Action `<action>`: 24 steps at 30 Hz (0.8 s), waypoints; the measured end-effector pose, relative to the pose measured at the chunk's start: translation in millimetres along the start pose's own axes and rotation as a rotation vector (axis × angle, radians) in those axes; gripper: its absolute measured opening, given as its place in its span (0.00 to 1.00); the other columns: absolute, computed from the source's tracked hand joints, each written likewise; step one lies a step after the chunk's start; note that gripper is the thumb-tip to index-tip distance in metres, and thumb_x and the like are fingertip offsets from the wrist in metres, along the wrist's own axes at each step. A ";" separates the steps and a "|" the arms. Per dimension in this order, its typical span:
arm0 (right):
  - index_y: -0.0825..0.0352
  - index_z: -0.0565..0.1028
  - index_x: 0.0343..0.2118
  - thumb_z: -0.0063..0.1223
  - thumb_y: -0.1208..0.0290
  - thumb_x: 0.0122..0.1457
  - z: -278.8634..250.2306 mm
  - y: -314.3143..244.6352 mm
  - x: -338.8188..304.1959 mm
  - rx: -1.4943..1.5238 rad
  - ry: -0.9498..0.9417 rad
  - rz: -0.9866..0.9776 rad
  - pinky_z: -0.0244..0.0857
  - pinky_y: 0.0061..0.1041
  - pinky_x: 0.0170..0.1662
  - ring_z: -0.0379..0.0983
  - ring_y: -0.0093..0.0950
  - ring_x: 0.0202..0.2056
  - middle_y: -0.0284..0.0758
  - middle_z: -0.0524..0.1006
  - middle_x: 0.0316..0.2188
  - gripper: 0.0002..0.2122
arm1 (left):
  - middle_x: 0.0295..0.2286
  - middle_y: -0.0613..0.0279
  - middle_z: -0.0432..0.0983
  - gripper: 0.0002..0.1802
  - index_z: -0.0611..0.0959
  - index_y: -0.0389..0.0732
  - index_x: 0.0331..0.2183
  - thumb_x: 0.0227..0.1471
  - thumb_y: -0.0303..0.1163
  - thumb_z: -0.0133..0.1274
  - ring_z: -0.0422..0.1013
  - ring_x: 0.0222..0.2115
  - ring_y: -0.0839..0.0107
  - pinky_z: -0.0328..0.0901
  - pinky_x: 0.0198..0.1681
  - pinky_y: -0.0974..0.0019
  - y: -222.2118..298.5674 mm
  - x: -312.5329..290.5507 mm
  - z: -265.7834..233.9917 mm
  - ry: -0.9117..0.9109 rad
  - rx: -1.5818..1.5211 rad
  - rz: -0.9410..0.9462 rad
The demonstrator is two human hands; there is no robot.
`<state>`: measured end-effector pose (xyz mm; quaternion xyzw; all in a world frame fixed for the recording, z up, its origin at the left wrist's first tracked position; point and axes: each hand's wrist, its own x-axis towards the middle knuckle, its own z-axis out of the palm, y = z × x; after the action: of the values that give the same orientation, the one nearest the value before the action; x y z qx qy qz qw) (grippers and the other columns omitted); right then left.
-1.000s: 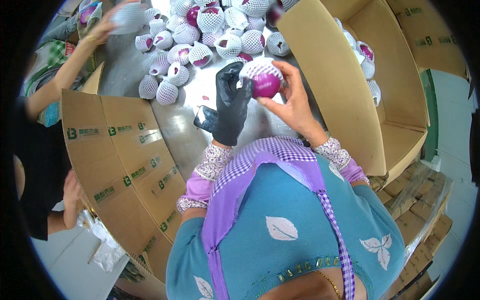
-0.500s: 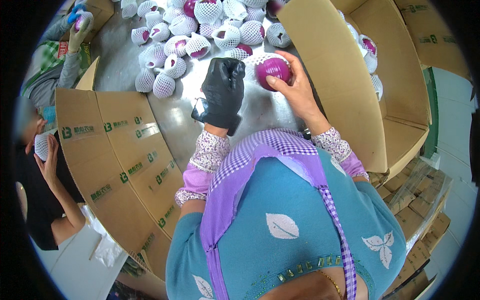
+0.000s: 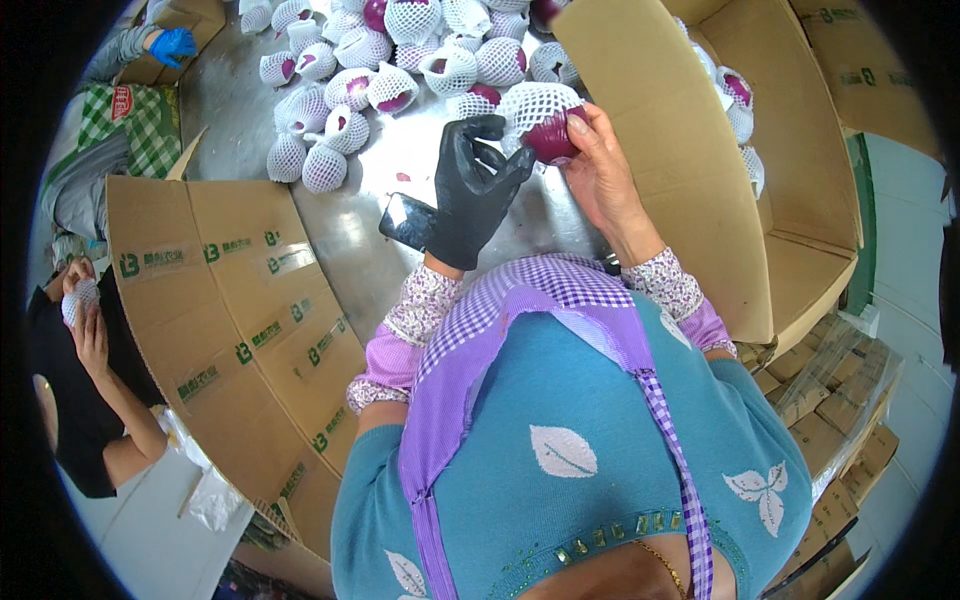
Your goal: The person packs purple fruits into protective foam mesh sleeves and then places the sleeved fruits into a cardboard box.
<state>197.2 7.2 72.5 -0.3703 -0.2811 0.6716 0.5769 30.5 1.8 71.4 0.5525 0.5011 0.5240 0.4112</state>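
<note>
Fingers: on the left hand (image 3: 472,195), gloved in black, thumb and forefinger were bent and apart; on the right hand (image 3: 608,190), bare, they were clamped on the purple fruit (image 3: 553,138).
Purple fruit: in front of the person, above the metal table (image 3: 342,222); its upper left part sat in a white foam net (image 3: 530,103), its right part showed bare; the left hand was just beside it, though whether it touched could not be told.
Table: netted fruits (image 3: 363,47) lay in a loose crowd beyond the hands; a dark glossy slab (image 3: 407,221) was just beside the left wrist.
Cartons: an open carton (image 3: 690,230) stood at the right, more netted fruits inside; a brown cardboard flap (image 3: 235,310) spread at the left.
Co-workers: at the far left, one person's hands (image 3: 91,340) held a netted piece (image 3: 80,300); farther up, a blue-gloved hand (image 3: 172,46) showed.
</note>
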 end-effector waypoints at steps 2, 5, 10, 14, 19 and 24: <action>0.68 0.59 0.57 0.53 0.62 0.66 -0.2 -0.2 -0.9 0.033 -0.008 0.002 0.68 0.34 0.55 0.71 0.29 0.52 0.40 0.70 0.52 0.24 | 0.29 0.62 0.76 0.11 0.79 0.35 0.39 0.53 0.26 0.60 0.72 0.27 0.77 0.67 0.30 0.72 -12.3 -2.3 0.3 -0.020 -0.083 -0.045; 0.67 0.60 0.57 0.56 0.63 0.64 -0.8 -2.0 -5.2 0.060 0.026 -0.001 0.68 0.33 0.54 0.71 0.29 0.52 0.40 0.69 0.52 0.24 | 0.29 0.61 0.77 0.07 0.79 0.34 0.37 0.55 0.25 0.57 0.72 0.27 0.77 0.68 0.31 0.69 -12.2 0.5 -4.2 -0.086 -0.107 -0.092; 0.66 0.61 0.56 0.64 0.69 0.56 -10.8 0.8 -4.4 -0.388 0.095 -0.270 0.70 0.31 0.53 0.71 0.27 0.51 0.39 0.68 0.52 0.29 | 0.28 0.66 0.71 0.06 0.76 0.36 0.36 0.56 0.23 0.54 0.67 0.28 0.79 0.65 0.33 0.73 19.3 -8.6 -3.7 -0.272 0.035 0.039; 0.66 0.60 0.59 0.69 0.70 0.51 9.2 -17.1 -12.3 -0.568 0.095 -0.333 0.69 0.29 0.54 0.68 0.30 0.53 0.41 0.66 0.52 0.35 | 0.27 0.63 0.71 0.05 0.77 0.35 0.34 0.53 0.20 0.56 0.70 0.26 0.79 0.66 0.28 0.73 7.5 -13.0 -2.5 -0.214 -0.010 0.064; 0.63 0.61 0.64 0.68 0.69 0.51 14.8 -91.1 -47.1 -0.492 0.067 -0.288 0.66 0.30 0.58 0.67 0.29 0.57 0.36 0.65 0.58 0.37 | 0.30 0.65 0.74 0.08 0.79 0.36 0.37 0.52 0.22 0.58 0.71 0.28 0.80 0.66 0.31 0.75 4.9 -10.4 -5.2 -0.463 -0.078 -0.064; 0.63 0.62 0.62 0.60 0.68 0.59 -32.2 -180.2 -67.1 -0.616 0.348 -0.497 0.69 0.31 0.56 0.71 0.30 0.52 0.39 0.70 0.54 0.29 | 0.31 0.66 0.76 0.13 0.81 0.36 0.42 0.54 0.28 0.60 0.70 0.29 0.79 0.67 0.35 0.72 -14.9 0.0 -8.4 -0.376 0.094 -0.205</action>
<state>329.8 -28.6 210.8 -0.5542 -0.4476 0.3246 0.6223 20.3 3.6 57.7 0.6054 0.4929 0.3431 0.5223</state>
